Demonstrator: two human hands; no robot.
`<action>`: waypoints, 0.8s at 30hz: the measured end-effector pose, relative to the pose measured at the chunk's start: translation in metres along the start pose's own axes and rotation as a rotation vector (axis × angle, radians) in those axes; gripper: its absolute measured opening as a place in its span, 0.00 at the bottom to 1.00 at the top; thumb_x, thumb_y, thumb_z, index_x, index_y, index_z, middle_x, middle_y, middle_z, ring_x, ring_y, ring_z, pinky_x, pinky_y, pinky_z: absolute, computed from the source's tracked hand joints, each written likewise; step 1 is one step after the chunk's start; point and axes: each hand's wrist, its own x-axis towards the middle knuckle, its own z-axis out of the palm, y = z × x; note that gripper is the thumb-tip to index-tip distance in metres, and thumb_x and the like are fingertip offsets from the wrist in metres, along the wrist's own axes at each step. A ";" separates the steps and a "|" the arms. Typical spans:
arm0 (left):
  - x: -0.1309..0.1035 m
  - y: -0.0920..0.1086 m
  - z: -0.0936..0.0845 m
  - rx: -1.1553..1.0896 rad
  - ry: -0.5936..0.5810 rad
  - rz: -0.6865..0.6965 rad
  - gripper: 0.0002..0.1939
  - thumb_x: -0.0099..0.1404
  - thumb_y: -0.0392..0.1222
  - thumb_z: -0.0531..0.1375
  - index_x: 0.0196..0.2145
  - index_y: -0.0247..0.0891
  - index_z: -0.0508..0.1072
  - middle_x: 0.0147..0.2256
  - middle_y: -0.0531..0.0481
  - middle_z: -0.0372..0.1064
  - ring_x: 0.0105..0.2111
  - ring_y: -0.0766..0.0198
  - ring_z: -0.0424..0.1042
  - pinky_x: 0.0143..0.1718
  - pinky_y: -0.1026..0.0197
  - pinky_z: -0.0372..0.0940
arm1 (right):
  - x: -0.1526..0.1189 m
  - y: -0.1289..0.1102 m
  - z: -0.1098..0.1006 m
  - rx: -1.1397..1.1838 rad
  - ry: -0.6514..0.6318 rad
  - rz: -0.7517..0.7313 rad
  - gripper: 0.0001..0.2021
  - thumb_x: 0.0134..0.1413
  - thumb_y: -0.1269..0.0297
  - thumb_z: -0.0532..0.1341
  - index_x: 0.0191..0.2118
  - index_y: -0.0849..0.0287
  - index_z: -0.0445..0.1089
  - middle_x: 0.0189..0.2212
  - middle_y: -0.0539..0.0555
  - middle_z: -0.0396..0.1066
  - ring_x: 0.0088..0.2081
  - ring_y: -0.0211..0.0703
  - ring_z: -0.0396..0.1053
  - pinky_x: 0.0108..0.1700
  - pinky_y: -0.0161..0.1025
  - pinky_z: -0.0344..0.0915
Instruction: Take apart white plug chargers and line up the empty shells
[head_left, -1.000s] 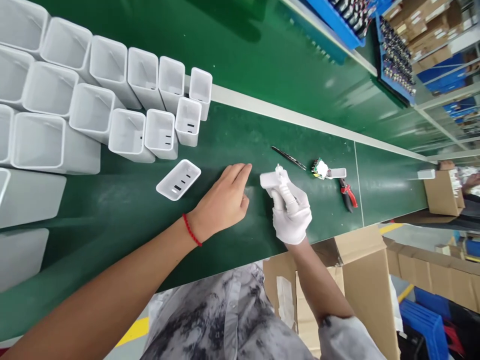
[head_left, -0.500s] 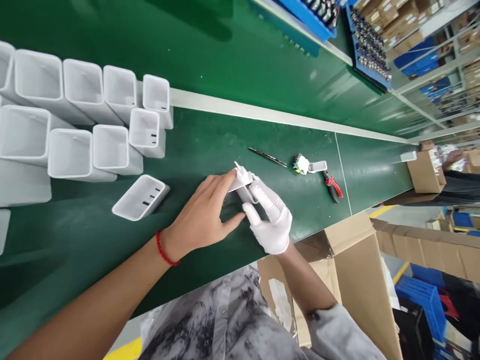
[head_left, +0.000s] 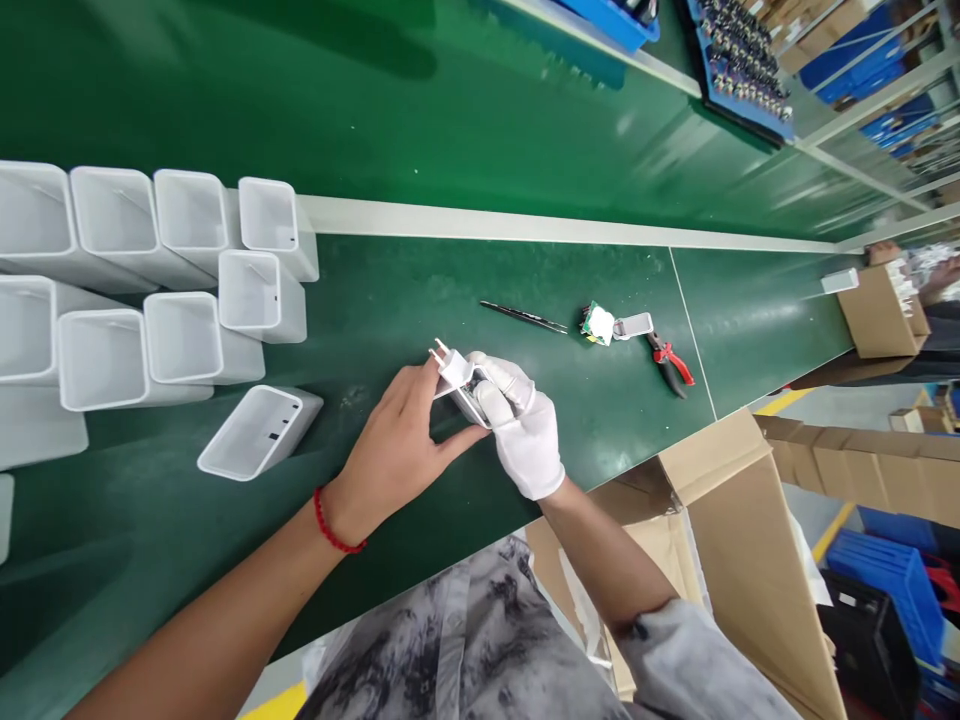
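My left hand [head_left: 397, 435], bare and with a red cord bracelet, grips the left side of a white plug adapter [head_left: 454, 370]. Two prongs stick up from the adapter, pointing away from me. Its side is open and shows dark parts inside, though the details are too small to tell. My right hand [head_left: 525, 435], in a white glove, is closed around the adapter's right side, thumb and fingers pressed at the opening. Beyond it, black tweezers [head_left: 523, 317] lie on the green table, near a small circuit board [head_left: 598, 323] joined to a white cover [head_left: 634, 325].
Red-handled pliers [head_left: 670, 364] lie at the right. Several white open housings [head_left: 180, 335] stand at the left, with one slotted housing [head_left: 259, 435] lying nearer. An open carton [head_left: 750, 540] sits below the table edge. A blue tray of parts [head_left: 739, 70] is at the back.
The adapter has tilted, so its prongs and open side show more. Both hands appear slightly further left, and my gloved fingers have closed in on the opening. The whole view has shifted a little.
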 end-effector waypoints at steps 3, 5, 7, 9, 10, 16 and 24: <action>0.001 0.002 0.000 0.025 0.015 0.002 0.33 0.63 0.50 0.63 0.59 0.35 0.56 0.42 0.43 0.68 0.43 0.53 0.70 0.46 0.52 0.69 | 0.003 0.002 -0.007 0.141 -0.119 0.060 0.16 0.59 0.54 0.63 0.50 0.51 0.74 0.54 0.54 0.71 0.56 0.48 0.69 0.60 0.48 0.66; 0.001 0.003 0.000 0.038 0.028 0.011 0.33 0.63 0.48 0.63 0.60 0.35 0.55 0.42 0.42 0.68 0.43 0.52 0.70 0.46 0.52 0.69 | 0.006 0.002 -0.010 0.169 -0.167 0.112 0.18 0.59 0.53 0.62 0.53 0.51 0.73 0.56 0.54 0.70 0.57 0.48 0.68 0.61 0.49 0.64; 0.002 0.003 0.000 0.037 0.027 0.021 0.33 0.63 0.47 0.63 0.60 0.35 0.55 0.43 0.41 0.68 0.44 0.52 0.70 0.47 0.51 0.69 | 0.008 0.001 -0.010 0.107 -0.153 0.096 0.18 0.59 0.53 0.63 0.53 0.52 0.73 0.57 0.54 0.70 0.58 0.48 0.68 0.62 0.48 0.64; 0.002 0.002 -0.001 0.035 0.022 0.025 0.32 0.63 0.47 0.63 0.59 0.35 0.56 0.44 0.41 0.68 0.45 0.51 0.70 0.48 0.50 0.69 | 0.009 0.001 -0.010 0.030 -0.133 0.046 0.17 0.58 0.54 0.64 0.52 0.52 0.74 0.56 0.54 0.70 0.57 0.47 0.68 0.61 0.46 0.65; 0.003 0.002 0.000 0.036 0.019 0.026 0.31 0.63 0.47 0.64 0.58 0.35 0.56 0.44 0.41 0.68 0.45 0.51 0.70 0.48 0.50 0.69 | 0.009 0.001 -0.010 0.014 -0.137 0.030 0.17 0.58 0.54 0.63 0.51 0.52 0.74 0.56 0.54 0.70 0.57 0.47 0.68 0.62 0.46 0.64; 0.002 -0.001 0.001 0.025 0.030 0.018 0.35 0.63 0.47 0.63 0.62 0.35 0.53 0.44 0.41 0.67 0.44 0.52 0.70 0.47 0.51 0.70 | 0.000 0.003 -0.027 0.070 -0.288 0.041 0.28 0.66 0.49 0.52 0.67 0.53 0.55 0.63 0.57 0.61 0.62 0.51 0.62 0.63 0.54 0.62; -0.001 -0.004 -0.004 -0.016 0.034 0.057 0.35 0.64 0.40 0.60 0.65 0.40 0.49 0.53 0.38 0.65 0.53 0.49 0.68 0.52 0.50 0.68 | 0.009 -0.015 -0.020 -0.744 -0.322 -0.342 0.34 0.53 0.64 0.61 0.66 0.58 0.56 0.61 0.61 0.64 0.55 0.54 0.70 0.54 0.51 0.70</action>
